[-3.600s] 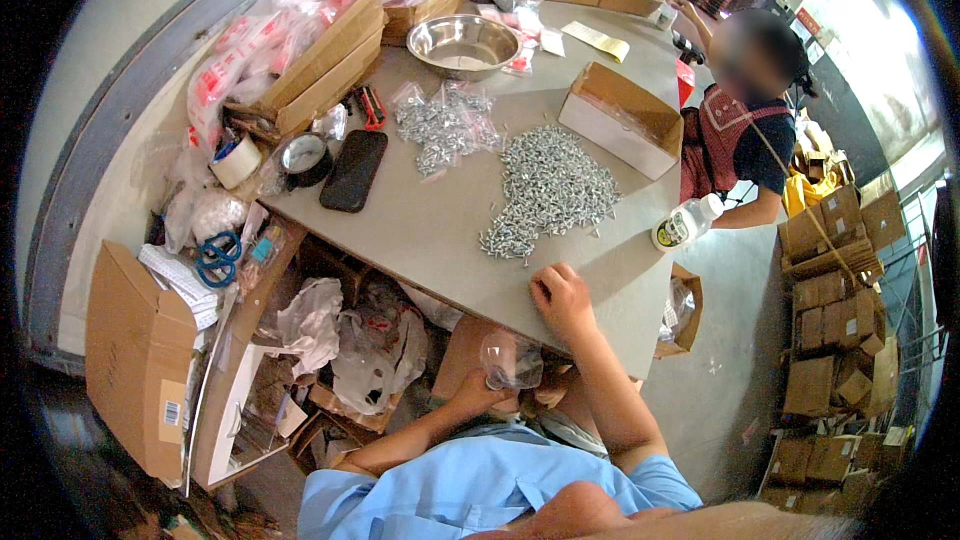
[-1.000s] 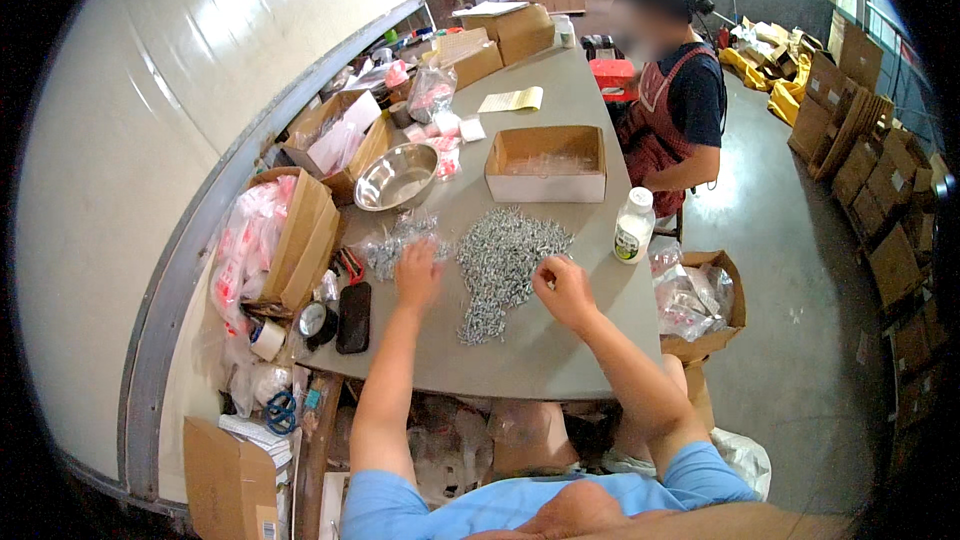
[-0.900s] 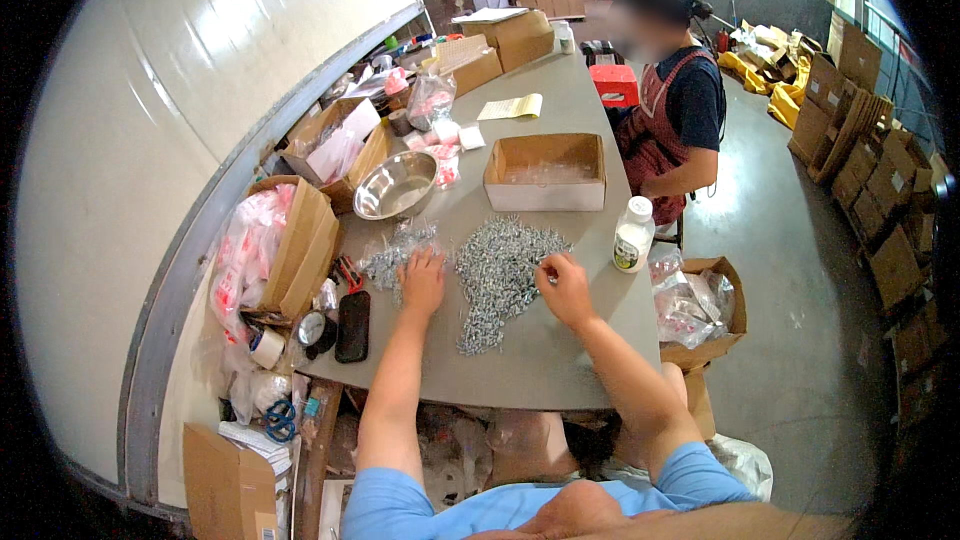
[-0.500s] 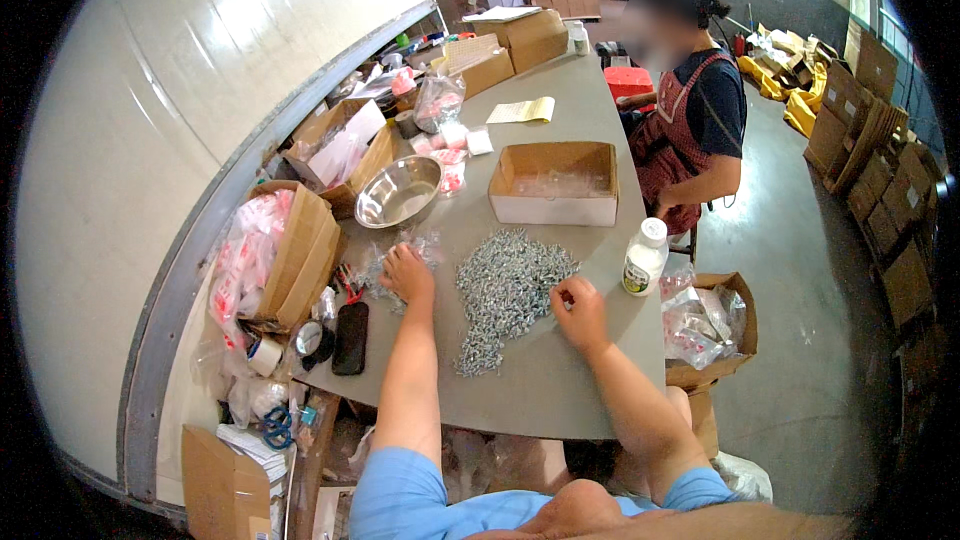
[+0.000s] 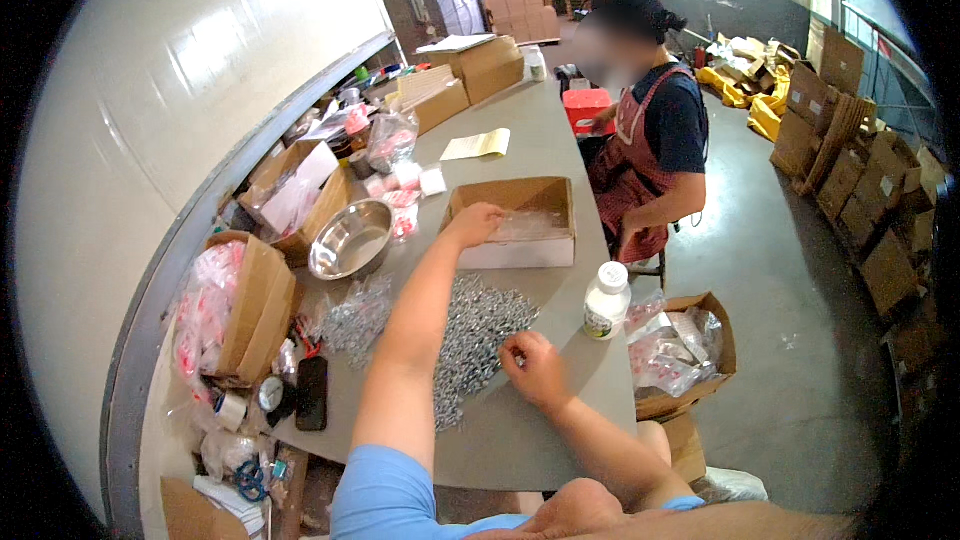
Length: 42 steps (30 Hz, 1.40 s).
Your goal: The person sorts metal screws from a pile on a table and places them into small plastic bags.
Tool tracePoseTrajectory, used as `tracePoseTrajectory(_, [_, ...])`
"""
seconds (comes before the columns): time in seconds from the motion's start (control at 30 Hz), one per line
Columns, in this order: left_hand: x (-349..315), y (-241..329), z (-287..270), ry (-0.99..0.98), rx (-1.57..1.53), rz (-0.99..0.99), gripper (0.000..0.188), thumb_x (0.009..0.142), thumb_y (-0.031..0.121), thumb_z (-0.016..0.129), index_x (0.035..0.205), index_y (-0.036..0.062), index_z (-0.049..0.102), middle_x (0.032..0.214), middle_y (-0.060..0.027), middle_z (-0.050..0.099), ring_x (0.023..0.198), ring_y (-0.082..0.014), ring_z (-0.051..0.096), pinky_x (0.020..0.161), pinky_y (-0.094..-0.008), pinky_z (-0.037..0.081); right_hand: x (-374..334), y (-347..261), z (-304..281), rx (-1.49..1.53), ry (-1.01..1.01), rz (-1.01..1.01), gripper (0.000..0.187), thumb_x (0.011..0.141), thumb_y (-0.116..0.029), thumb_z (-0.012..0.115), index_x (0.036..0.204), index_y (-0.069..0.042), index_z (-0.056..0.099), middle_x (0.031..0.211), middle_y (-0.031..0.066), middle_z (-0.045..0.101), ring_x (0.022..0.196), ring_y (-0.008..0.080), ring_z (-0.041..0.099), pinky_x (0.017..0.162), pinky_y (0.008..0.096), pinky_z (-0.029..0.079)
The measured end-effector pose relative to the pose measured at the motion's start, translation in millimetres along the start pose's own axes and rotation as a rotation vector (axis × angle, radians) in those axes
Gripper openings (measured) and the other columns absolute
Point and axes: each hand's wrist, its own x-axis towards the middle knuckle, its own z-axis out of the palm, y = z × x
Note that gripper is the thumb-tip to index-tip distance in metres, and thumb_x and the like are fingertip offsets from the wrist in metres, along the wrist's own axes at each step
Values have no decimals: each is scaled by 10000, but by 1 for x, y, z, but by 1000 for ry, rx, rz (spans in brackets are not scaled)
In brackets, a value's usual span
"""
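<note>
My left hand (image 5: 476,225) reaches over the near wall of a shallow cardboard box (image 5: 535,256), which has clear plastic bags (image 5: 530,225) in it. Its fingers are stretched out and apart, with nothing plainly held. At the right edge of a heap of small silvery metal parts, apparently screws (image 5: 485,325), my right hand (image 5: 537,370) is closed with fingers curled together; what it pinches, if anything, is too small to make out. Left of the heap, partly behind my left forearm, lies a spread of small clear bags (image 5: 355,320).
A steel bowl (image 5: 352,240) stands left of the box, a white bottle (image 5: 607,302) right of the heap. A black phone (image 5: 312,393) and an open carton (image 5: 255,315) line the left side. A co-worker (image 5: 650,140) sits across the table's right edge, beyond a carton of plastic (image 5: 685,350).
My left hand has moved from the clear bags up and right to the box. My right hand stays by the heap's right edge. The whole view has shifted.
</note>
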Motion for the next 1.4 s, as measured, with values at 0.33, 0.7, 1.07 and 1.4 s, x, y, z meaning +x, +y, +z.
tracePoseTrajectory(0.33, [40, -66, 40, -130, 481, -441, 294, 801, 325, 619, 959, 91, 698, 958, -166, 662, 947, -341, 618, 905, -392, 458, 0, 0, 11, 41, 3, -65, 84, 783, -113, 640, 806, -46, 594, 787, 130, 597, 762, 320, 589, 656, 399, 477])
tracePoseTrajectory(0.7, [-11, -4, -2, 676, 76, -340, 347, 621, 300, 785, 788, 71, 585, 800, -171, 636, 797, -376, 611, 682, -440, 478, 1, 11, 6, 61, 34, -89, 94, 768, -82, 653, 776, -19, 584, 758, 143, 584, 731, 330, 577, 630, 395, 471])
tracePoseTrajectory(1.07, [-27, 14, -10, 581, -228, -224, 246, 858, 284, 587, 932, 80, 703, 777, -140, 679, 702, -236, 642, 652, -348, 473, -3, 12, 3, -51, 37, -202, 87, 762, -98, 649, 800, -39, 598, 770, 135, 568, 772, 332, 570, 686, 414, 468])
tracePoseTrajectory(1.4, [-83, 36, -34, 695, -502, -411, 124, 786, 80, 685, 853, -20, 656, 687, -79, 658, 620, -113, 608, 565, -259, 482, -35, -5, 18, -487, -456, -395, 683, 803, -443, 617, 1351, -92, 412, 1438, 206, 311, 1329, 394, 291, 1070, 493, 275])
